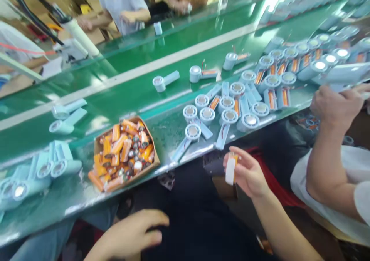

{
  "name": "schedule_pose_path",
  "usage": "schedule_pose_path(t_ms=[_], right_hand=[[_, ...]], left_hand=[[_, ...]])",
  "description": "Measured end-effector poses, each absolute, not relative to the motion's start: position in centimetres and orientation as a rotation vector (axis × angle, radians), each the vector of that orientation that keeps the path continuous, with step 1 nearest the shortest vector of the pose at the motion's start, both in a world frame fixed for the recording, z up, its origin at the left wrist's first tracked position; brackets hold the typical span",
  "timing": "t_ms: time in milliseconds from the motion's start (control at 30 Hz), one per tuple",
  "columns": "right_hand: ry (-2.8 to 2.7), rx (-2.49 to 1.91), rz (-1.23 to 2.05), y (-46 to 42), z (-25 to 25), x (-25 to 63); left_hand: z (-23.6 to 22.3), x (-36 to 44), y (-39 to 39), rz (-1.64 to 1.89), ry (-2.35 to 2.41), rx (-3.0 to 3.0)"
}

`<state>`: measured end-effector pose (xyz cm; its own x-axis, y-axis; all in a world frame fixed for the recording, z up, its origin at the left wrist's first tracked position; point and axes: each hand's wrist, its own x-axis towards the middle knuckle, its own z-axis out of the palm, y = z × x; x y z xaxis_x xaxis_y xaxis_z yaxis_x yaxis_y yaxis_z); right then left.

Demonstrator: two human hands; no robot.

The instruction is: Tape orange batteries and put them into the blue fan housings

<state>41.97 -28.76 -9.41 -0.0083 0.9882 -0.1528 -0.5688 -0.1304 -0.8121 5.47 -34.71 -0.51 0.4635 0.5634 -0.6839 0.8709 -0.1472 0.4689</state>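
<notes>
right hand (249, 173), grip pinching a small orange-and-white piece (230, 171), left hand (131, 230) with grip loosely parted, cardboard box (155, 153) of orange cylinders (117, 143) on green counter (169, 132)

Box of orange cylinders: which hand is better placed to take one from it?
Probably the left hand: its grip looks empty and it is nearer the box. The right hand holds a white-faced orange piece.

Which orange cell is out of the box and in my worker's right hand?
The white-faced orange cell, pinched in the right hand off the table edge; the piled cells lie heaped in the cardboard box.
</notes>
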Motion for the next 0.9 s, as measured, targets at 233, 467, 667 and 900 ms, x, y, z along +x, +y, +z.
schedule_pose_path(t_ms=[233,467,667,900], right_hand=[[-0.786,-0.680,1.526,-28.3,-10.4,42.1],[-0.754,-0.778,1.272,-28.8,-10.2,44.3],[-1.096,-0.649,1.171,-22.7,-3.7,45.1],[-1.366,-0.679,0.900,-7.8,1.2,38.9]], left_hand=[[7.4,7.5,-9.8,0.088,1.590,2.274],[1.3,13.5,10.0,-0.472,1.804,2.630],[-0.4,10.5,9.8,-0.604,1.684,2.609],[-1.5,7.1,8.0,-0.483,1.583,2.557]])
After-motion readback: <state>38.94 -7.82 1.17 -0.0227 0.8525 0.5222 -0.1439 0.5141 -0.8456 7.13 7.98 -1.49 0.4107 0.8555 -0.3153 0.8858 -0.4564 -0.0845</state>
